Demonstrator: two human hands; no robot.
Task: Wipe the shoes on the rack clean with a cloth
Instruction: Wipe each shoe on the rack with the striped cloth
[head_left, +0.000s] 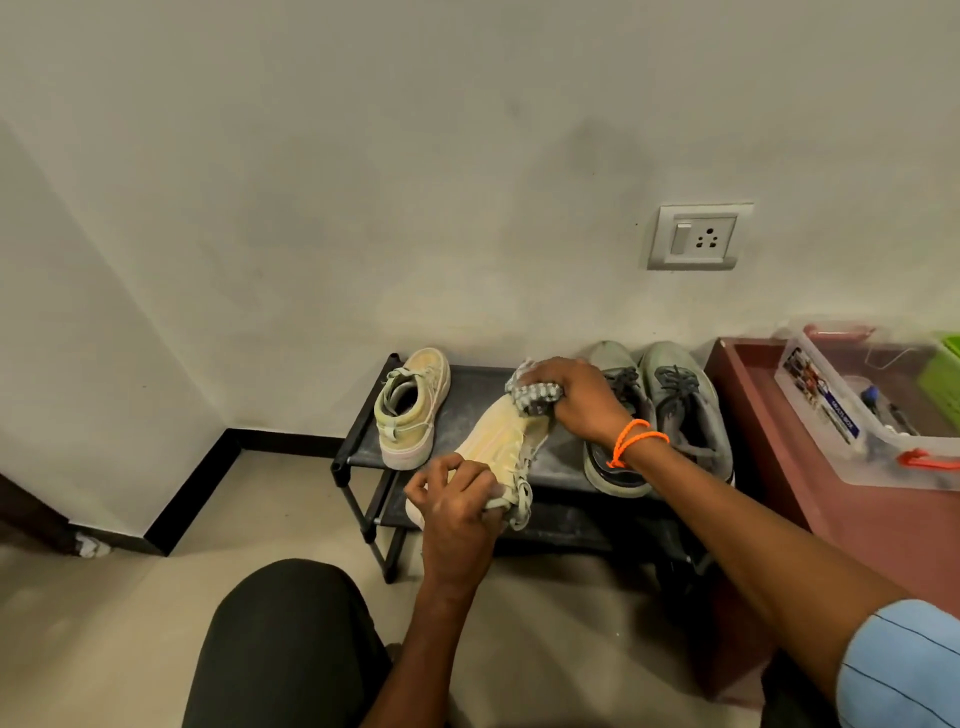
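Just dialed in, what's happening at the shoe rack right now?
A person is cleaning a pale yellow sneaker. The left hand grips its heel end, holding it tilted over the black shoe rack, while the right hand presses a bunched grey cloth against its toe end. The matching sneaker and a grey pair sit on the rack's top shelf.

A single wide-angle view from the person's head looks forward and steeply down toward a wall corner. It sits close above the low black shoe rack (363, 447), which lies just below frame centre against the wall. Both forearms reach in from the bottom edge, a knee fills the lower middle, and the wall takes the whole upper half. Straight lines bow toward the edges.
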